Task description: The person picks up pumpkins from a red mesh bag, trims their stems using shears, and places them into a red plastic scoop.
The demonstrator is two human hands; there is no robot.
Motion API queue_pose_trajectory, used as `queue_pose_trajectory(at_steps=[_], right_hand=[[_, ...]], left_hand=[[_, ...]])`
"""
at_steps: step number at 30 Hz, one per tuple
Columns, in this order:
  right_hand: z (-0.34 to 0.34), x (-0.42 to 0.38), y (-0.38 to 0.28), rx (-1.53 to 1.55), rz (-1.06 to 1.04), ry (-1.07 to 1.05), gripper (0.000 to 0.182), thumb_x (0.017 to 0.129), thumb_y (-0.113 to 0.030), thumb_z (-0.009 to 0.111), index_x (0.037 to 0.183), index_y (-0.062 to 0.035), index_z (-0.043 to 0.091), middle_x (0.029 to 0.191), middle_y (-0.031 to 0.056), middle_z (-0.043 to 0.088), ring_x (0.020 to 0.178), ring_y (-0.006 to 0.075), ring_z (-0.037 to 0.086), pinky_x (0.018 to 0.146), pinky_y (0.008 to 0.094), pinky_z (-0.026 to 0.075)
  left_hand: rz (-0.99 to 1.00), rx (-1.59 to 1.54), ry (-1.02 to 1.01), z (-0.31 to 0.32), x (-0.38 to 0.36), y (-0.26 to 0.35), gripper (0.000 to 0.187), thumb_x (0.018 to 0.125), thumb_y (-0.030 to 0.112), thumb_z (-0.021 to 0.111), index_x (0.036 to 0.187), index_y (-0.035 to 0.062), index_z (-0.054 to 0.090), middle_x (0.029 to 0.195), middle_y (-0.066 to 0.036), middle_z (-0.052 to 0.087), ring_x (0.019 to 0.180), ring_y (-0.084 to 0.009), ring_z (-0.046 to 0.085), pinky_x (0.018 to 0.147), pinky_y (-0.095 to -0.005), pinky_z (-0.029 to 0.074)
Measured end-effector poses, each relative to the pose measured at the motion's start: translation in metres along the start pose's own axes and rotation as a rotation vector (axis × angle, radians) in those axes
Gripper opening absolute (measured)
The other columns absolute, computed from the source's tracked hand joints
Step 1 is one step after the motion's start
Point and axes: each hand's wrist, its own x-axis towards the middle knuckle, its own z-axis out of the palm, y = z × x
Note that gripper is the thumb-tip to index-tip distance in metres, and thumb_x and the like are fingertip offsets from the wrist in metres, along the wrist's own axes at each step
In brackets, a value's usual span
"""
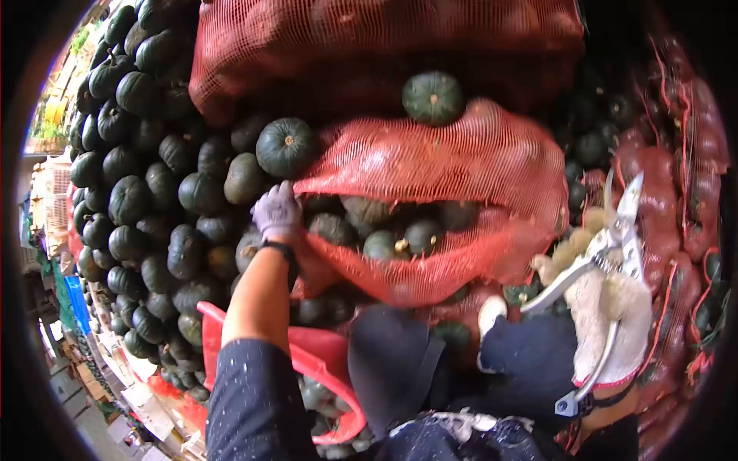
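My left hand (278, 210), in a light purple-grey glove, is closed on the left end of a red mesh sack (453, 161). The sack lies on its side with a long opening along it, and several dark green squashes (380, 244) show inside. My right hand (611, 323), in a thick white glove, grips pruning shears (626, 207) at the lower right. Their blades point up and stand apart. One squash (433, 98) rests against the sack's upper edge, and another squash (288, 146) sits just above my left hand.
A big heap of squashes (184, 192) fills the left side. Another full red mesh sack (369, 38) lies across the top, and filled mesh sacks (669, 230) line the right. A red plastic basket (350, 419) with squashes in it stands near my left forearm.
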Motion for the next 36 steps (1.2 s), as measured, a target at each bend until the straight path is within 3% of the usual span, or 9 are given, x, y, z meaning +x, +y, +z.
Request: queue_pose_trajectory(at_steps=[4,15,19,21,23,24,26,31,36], right_hand=[[-0.004,0.007,0.010,-0.306,-0.177,0.100,0.041,0.100,-0.013,0.054,0.139,-0.0001,0.049,0.112,0.0171,0.066,0.097,0.0313,0.067,0.094,0.0535,0.055],[-0.040,-0.008,-0.014,-0.193,-0.274,0.074,0.040,0.101,-0.014,0.051,0.138,0.0008,0.050,0.113,0.0165,0.065,0.098,0.0310,0.066,0.095,0.0532,0.055],[-0.064,-0.013,-0.020,-0.200,-0.310,0.078,0.040,0.102,-0.015,0.050,0.138,0.0011,0.051,0.114,0.0162,0.065,0.099,0.0308,0.066,0.095,0.0531,0.055],[-0.078,-0.013,-0.029,-0.203,-0.316,0.073,0.040,0.102,-0.015,0.050,0.138,0.0013,0.051,0.114,0.0161,0.065,0.099,0.0308,0.066,0.095,0.0530,0.055],[-0.089,-0.014,-0.033,-0.212,-0.311,0.077,0.040,0.102,-0.016,0.050,0.138,0.0015,0.051,0.114,0.0160,0.064,0.099,0.0307,0.065,0.095,0.0530,0.055],[-0.093,-0.015,-0.034,-0.213,-0.314,0.077,0.040,0.102,-0.016,0.049,0.138,0.0015,0.051,0.114,0.0159,0.064,0.099,0.0307,0.065,0.095,0.0529,0.055],[-0.102,-0.016,-0.033,-0.234,-0.311,0.064,0.040,0.102,-0.016,0.049,0.137,0.0017,0.052,0.114,0.0158,0.064,0.099,0.0306,0.065,0.095,0.0529,0.055],[-0.116,0.003,-0.040,-0.223,-0.273,0.011,0.039,0.103,-0.017,0.048,0.137,0.0021,0.052,0.115,0.0155,0.063,0.100,0.0305,0.065,0.096,0.0527,0.055],[-0.106,0.031,-0.035,-0.135,-0.147,-0.030,0.040,0.103,-0.018,0.047,0.136,0.0025,0.053,0.115,0.0152,0.063,0.100,0.0303,0.064,0.096,0.0526,0.055]], left_hand=[[0.016,0.011,0.078,0.018,0.004,-0.003,0.023,0.081,0.031,0.070,0.096,0.0163,0.061,0.092,-0.006,0.067,0.085,-0.0292,0.068,0.072,-0.0461,0.054],[-0.023,-0.020,0.094,0.012,0.003,0.000,0.024,0.083,0.033,0.071,0.097,0.0157,0.061,0.092,-0.007,0.067,0.087,-0.0297,0.068,0.075,-0.0457,0.054],[-0.086,-0.330,0.017,-0.021,-0.023,0.006,0.047,0.082,0.040,0.074,0.119,0.0129,0.064,0.103,-0.011,0.069,0.101,-0.0323,0.066,0.090,-0.0440,0.052],[0.282,-0.621,0.477,-0.147,-0.061,0.073,0.051,0.084,0.041,0.073,0.124,0.0109,0.064,0.105,-0.012,0.069,0.105,-0.0337,0.064,0.094,-0.0432,0.050],[0.375,-0.903,-0.011,-0.153,-0.075,0.104,0.043,0.086,0.038,0.072,0.118,0.0094,0.067,0.105,-0.013,0.068,0.106,-0.0328,0.063,0.094,-0.0429,0.050],[0.545,-0.850,-0.224,-0.136,-0.070,0.123,0.037,0.089,0.037,0.067,0.110,0.0065,0.069,0.098,-0.014,0.069,0.097,-0.0330,0.066,0.088,-0.0425,0.052],[0.384,-0.489,-0.922,-0.123,-0.057,0.171,0.049,0.087,0.052,0.065,0.104,0.0066,0.073,0.095,-0.016,0.073,0.084,-0.0344,0.072,0.076,-0.0449,0.056],[0.020,-0.256,-0.632,0.013,-0.063,0.256,0.050,0.078,0.033,0.079,0.123,0.0138,0.070,0.120,-0.011,0.072,0.107,-0.0325,0.070,0.084,-0.0460,0.056],[0.129,-0.868,-0.625,-0.052,-0.100,0.214,0.094,0.061,0.044,0.089,0.143,0.0154,0.051,0.129,-0.024,0.061,0.117,-0.0339,0.064,0.094,-0.0481,0.054]])
